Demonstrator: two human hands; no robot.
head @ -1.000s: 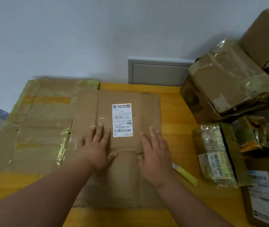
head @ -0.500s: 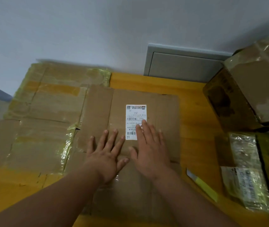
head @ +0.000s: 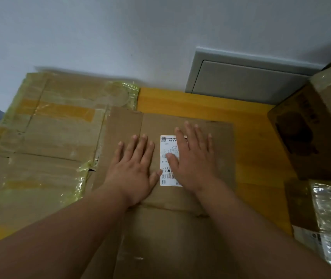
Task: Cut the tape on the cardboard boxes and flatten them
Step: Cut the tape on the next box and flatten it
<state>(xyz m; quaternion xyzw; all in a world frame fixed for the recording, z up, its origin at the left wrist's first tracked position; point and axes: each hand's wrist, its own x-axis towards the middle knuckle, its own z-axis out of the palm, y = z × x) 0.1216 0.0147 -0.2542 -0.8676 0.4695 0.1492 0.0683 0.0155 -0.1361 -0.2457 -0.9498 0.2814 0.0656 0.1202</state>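
Yellow table (head: pixel 201 103) mid-frame: left hand (head: pixel 133 172) and right hand (head: pixel 193 160), palms flat, have slid up the flattened box (head: pixel 219 141), nearly pressed flat.

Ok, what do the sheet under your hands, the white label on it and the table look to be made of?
The flattened box looks like plain brown cardboard, matte, with fold creases. The white label seems to be a printed paper sticker: barcodes, a flat edge. The table appears to be wood or wood-look laminate with a smooth orange-yellow finish; I cannot tell which. Both the left hand and right hand press flat.
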